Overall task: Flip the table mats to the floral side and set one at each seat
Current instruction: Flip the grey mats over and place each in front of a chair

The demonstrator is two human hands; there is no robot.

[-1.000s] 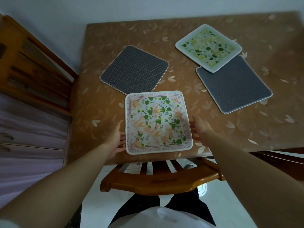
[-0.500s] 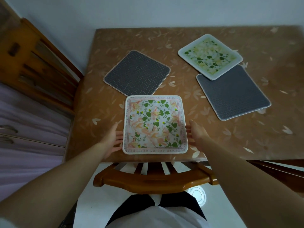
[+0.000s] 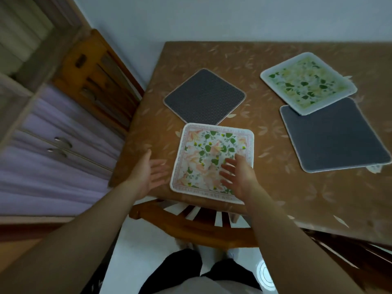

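A pink floral mat (image 3: 209,153) lies floral side up at the table's near edge, above a chair back. My left hand (image 3: 148,174) hovers open just left of it, palm turned inward. My right hand (image 3: 238,176) is open with spread fingers over the mat's right part; contact cannot be told. A dark grey mat (image 3: 204,96) lies back side up behind it. At the right, a green floral mat (image 3: 307,82) overlaps the far corner of another dark grey mat (image 3: 334,136).
The brown leaf-patterned table (image 3: 265,58) stands against a pale wall. A wooden chair (image 3: 191,225) is tucked at the near edge, another chair (image 3: 101,81) at the left side. Lilac cupboard doors (image 3: 53,149) fill the left.
Both hands have left the pink floral mat's side edges. The right hand moved over the mat and the left hand drew slightly away. The view swung left.
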